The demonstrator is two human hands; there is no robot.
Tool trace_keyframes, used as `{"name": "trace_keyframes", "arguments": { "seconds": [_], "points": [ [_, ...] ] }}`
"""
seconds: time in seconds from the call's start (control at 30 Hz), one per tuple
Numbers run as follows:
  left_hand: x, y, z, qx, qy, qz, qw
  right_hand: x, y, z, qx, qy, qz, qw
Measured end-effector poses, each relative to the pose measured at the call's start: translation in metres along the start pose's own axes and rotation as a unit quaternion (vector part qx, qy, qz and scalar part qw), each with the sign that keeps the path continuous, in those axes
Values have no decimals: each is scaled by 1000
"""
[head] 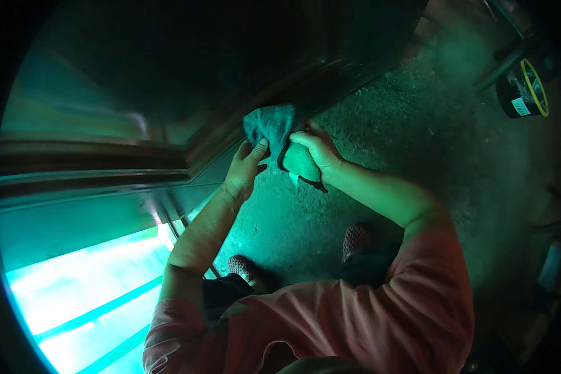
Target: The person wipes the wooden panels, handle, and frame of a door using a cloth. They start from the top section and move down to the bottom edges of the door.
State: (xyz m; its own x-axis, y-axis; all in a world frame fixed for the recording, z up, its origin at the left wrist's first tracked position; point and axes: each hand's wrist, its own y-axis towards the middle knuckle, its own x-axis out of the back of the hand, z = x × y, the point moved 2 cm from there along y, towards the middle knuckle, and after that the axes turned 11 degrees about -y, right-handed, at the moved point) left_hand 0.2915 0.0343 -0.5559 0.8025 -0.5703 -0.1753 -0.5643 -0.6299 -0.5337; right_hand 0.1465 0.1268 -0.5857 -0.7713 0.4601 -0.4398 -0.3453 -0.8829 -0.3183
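A cloth (pixel 272 122), dark on one face and paler where it folds over, is bunched between my two hands. My left hand (pixel 244 169) holds its left side, with the thumb laid along the fabric. On the other side, my right hand (pixel 321 146) grips the cloth, and a pale fold (pixel 301 162) with a dark edge hangs below those fingers. Just beyond the cloth stands a dark, glossy panel (pixel 163 107) with stepped moulding (pixel 93 159) along its lower part. Whether the cloth touches the panel cannot be told.
A black bucket (pixel 506 97) with a yellow rim and a label stands at upper right, holding crumpled clear plastic. Bright light comes through a barred opening (pixel 89 285) at lower left. My textured shoes (pixel 355 238) rest on a rough, speckled floor (pixel 304 224).
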Motion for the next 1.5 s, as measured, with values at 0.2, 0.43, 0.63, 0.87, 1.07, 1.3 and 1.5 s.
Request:
{"name": "trace_keyframes", "arguments": {
  "seconds": [0.2,0.43,0.63,0.87,1.07,1.3,1.5],
  "points": [
    [-35,16,22,32,-54,-3,998,27,12,43,361,-354,-201,839],
    [-59,18,62,126,-102,-14,987,24,47,60,489,-539,-133,672],
    [-55,2,96,177,-127,-19,976,108,87,91,421,-438,-404,684],
    [-55,-15,105,193,-101,-31,975,109,97,20,197,-375,-326,845],
    [-59,-18,108,211,-76,-28,974,85,71,123,489,-303,-393,718],
    [-69,-18,114,190,-61,3,980,127,99,50,282,-215,-411,840],
    [-64,-20,123,211,-49,-7,976,150,133,-35,63,-62,-364,927]
  ]
}}
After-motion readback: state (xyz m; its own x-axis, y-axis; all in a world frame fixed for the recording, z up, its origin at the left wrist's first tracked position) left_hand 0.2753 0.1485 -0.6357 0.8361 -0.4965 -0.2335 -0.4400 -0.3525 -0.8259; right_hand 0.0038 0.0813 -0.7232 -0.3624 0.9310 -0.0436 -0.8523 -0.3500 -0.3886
